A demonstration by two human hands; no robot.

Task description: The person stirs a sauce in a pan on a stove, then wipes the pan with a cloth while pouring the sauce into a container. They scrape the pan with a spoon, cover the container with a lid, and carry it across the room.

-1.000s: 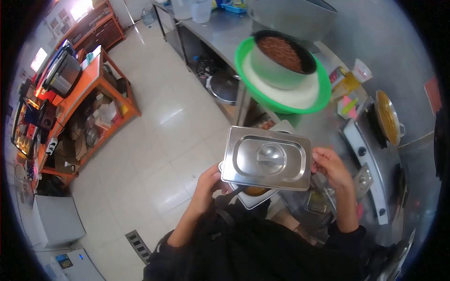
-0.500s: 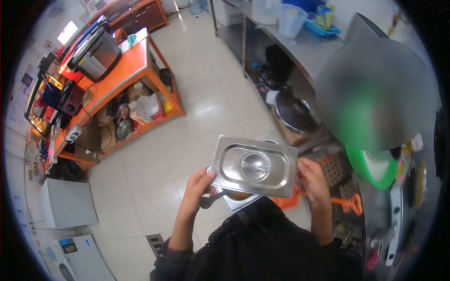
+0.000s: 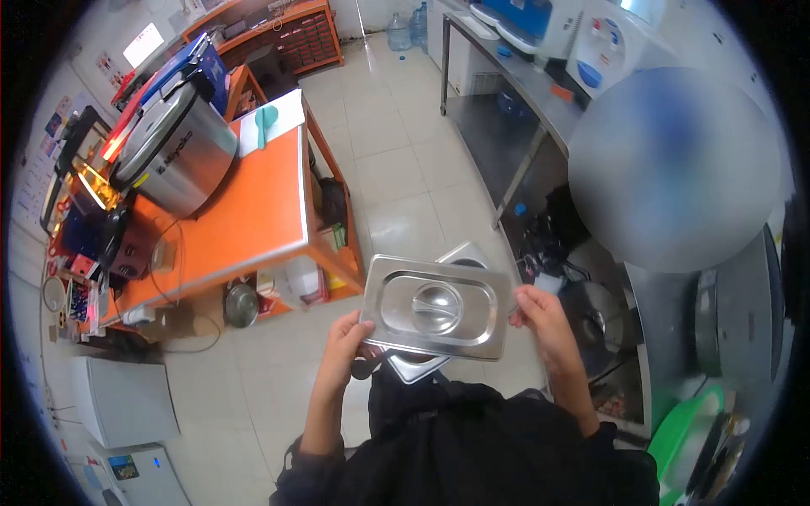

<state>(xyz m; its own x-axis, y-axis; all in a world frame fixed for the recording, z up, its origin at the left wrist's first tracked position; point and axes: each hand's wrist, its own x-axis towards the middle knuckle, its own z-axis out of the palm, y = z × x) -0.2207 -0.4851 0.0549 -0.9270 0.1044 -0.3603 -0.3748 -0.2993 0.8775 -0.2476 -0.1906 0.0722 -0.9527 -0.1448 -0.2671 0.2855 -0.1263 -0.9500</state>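
A rectangular stainless-steel lid [image 3: 396, 295] with a round recessed grip lies across a steel food pan [image 3: 413, 369], turned at an angle to it, so two of the pan's corners stick out. My left hand [image 3: 342, 346] is closed at the lid's left edge, thumb on top; its other fingers are hidden beneath, by the pan. Beside that hand juts a dark, rounded utensil end [image 3: 364, 368], possibly a spoon handle. My right hand [image 3: 547, 320] pinches the lid's right edge. The lid hides most of the pan's inside.
At left stands an orange table [image 3: 253, 202] with a large steel cooker [image 3: 181, 152] and a turquoise rice paddle [image 3: 263, 125]. A steel counter [image 3: 548, 110] runs along the right, with a large pot [image 3: 591, 325] below and a green basin [image 3: 679, 430] nearby. White cabinets [image 3: 122, 401] stand lower left.
My view has moved forward along the aisle; the orange table looks nearer and the green basin has slid down the view. Both hands still hold the lid and pan, now slightly further left in view.
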